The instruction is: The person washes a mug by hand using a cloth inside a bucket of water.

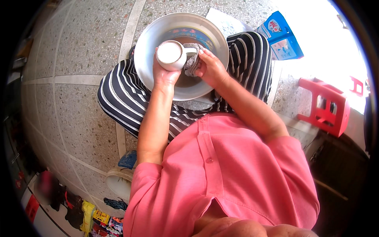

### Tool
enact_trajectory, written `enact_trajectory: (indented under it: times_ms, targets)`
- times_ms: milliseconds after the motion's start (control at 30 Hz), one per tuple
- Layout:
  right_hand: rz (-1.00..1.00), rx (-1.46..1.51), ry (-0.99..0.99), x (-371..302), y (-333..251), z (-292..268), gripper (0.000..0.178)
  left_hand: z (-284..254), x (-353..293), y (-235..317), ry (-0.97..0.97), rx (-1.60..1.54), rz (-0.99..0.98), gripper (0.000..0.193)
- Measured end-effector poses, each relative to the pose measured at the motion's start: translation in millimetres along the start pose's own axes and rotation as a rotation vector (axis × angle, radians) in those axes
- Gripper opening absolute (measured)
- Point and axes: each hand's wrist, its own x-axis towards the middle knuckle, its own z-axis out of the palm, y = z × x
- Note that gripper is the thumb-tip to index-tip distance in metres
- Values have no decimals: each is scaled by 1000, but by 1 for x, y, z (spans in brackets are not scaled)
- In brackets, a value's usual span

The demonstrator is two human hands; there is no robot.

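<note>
The head camera looks steeply down from the wearer's head, upright, with the fingers [209, 59] at middle range, above the centre. Closer to the lens, the pink shirt [244, 170] spreads large on the near side of the fingers, while the basin [147, 51] lies beneath them. The wide fisheye takes in floor [89, 47] well left of the fingers and a red stool [338, 114] to their right.

Speckled floor [90, 55] beside red stool [339, 115]
</note>
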Motion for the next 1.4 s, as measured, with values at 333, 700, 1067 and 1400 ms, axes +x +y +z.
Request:
enact_trajectory:
  times_ms: [333, 700, 1067, 1400]
  targets:
    - [139, 100, -165, 1, -4, -8, 30, 6, 0, 12, 78, -487, -268, 30]
    - [383, 214, -256, 0, -3, -12, 40, 6, -5, 3, -242, -7, -277, 25]
    - [157, 112, 217, 9, 0, -9, 28, 4, -10, -4, 325, 303, -233, 20]
    - [81, -141, 238, 14, 9, -10, 29, 25, -27, -11, 75, 463, -231, 24]
